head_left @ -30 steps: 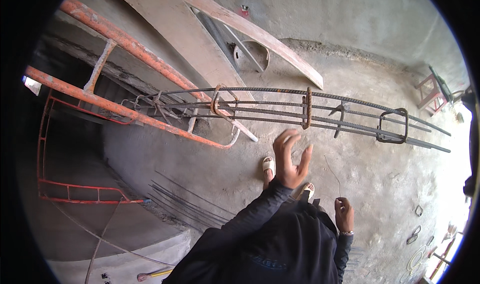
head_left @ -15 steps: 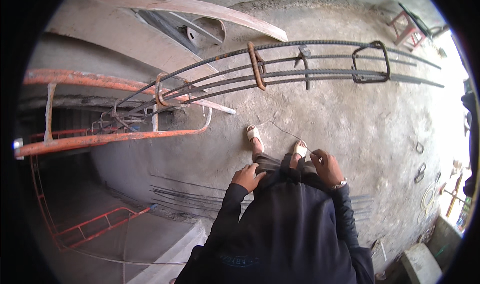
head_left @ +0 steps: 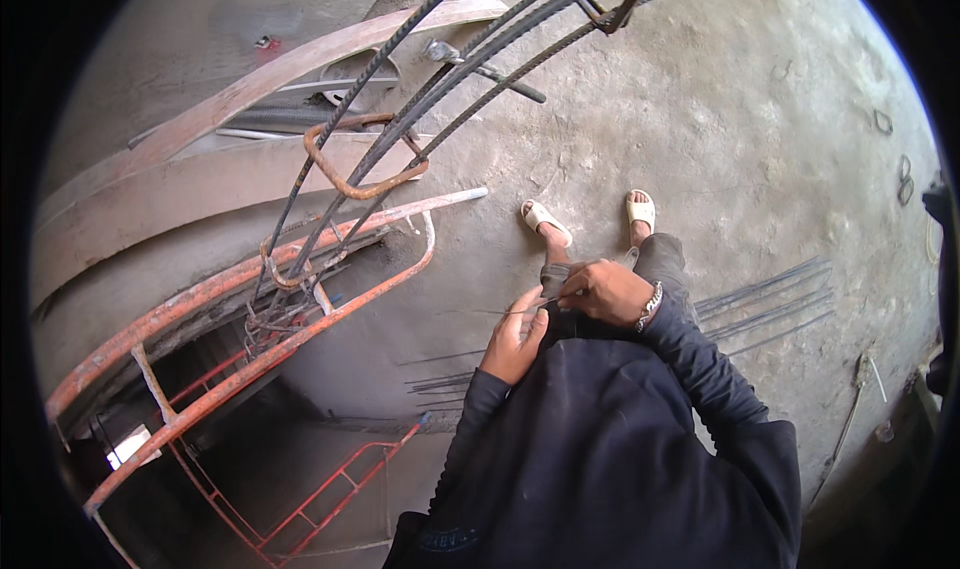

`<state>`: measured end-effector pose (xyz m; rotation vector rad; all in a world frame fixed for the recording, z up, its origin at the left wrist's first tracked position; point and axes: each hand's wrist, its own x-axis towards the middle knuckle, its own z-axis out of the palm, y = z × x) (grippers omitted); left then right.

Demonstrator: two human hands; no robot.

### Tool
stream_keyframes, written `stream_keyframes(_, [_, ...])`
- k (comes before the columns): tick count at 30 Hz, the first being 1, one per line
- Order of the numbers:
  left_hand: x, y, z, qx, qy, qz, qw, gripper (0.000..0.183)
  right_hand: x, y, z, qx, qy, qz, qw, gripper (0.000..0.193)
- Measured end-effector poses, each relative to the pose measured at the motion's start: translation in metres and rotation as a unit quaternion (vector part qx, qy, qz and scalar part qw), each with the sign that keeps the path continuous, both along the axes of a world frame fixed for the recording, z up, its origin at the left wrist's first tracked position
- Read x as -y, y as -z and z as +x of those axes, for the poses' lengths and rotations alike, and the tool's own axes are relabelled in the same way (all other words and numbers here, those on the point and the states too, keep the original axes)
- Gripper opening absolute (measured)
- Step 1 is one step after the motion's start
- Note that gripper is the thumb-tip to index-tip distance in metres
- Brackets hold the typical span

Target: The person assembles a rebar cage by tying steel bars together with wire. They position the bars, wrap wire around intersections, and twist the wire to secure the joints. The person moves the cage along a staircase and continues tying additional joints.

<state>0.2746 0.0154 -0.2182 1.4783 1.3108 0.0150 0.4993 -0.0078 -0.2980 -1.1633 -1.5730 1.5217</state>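
In front of my lower body, both hands are close together with a thin wire (head_left: 492, 313) running between them. My left hand (head_left: 514, 341) is closed on it between thumb and fingers, the wire's loose end sticking out to the left. Fingers bent in a pinch, my right hand (head_left: 612, 291) grips the wire from the other side; its fingertips are partly hidden. Ahead of me stand long ribbed steel bars (head_left: 400, 124), joined by a rusty stirrup (head_left: 362, 181) and a dark stirrup (head_left: 622, 9) higher up. Neither hand touches the bars.
An orange scaffold frame (head_left: 205, 297) supports the bars at left, beside a dark drop with a red frame (head_left: 330, 489) below. Pale curved-looking boards (head_left: 130, 227) lie beyond. A hammer-like tool (head_left: 443, 52) rests among the bars. Loose rods (head_left: 765, 307) and small stirrups (head_left: 905, 181) lie on the concrete.
My view has turned, so the bars now slant up steeply. My left hand came off my thigh to the wire, and my right hand moved in beside it. The wire's long tail no longer shows.
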Motion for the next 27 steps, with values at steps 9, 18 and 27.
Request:
stream_keyframes(9, [-0.024,0.001,0.019,0.012,-0.019,-0.038,0.999,0.059,0.004,-0.006,-0.001,0.038,0.067,0.037,0.996,0.022])
stream_keyframes(18, [-0.054,0.001,0.066,0.102,-0.079,0.189,0.973,0.048,-0.024,-0.047,0.016,0.104,0.148,0.103,0.978,0.016])
stream_keyframes(27, [-0.072,-0.069,0.044,0.105,-0.090,0.336,0.932,0.033,-0.053,-0.049,0.028,0.066,0.196,0.073,0.976,0.025])
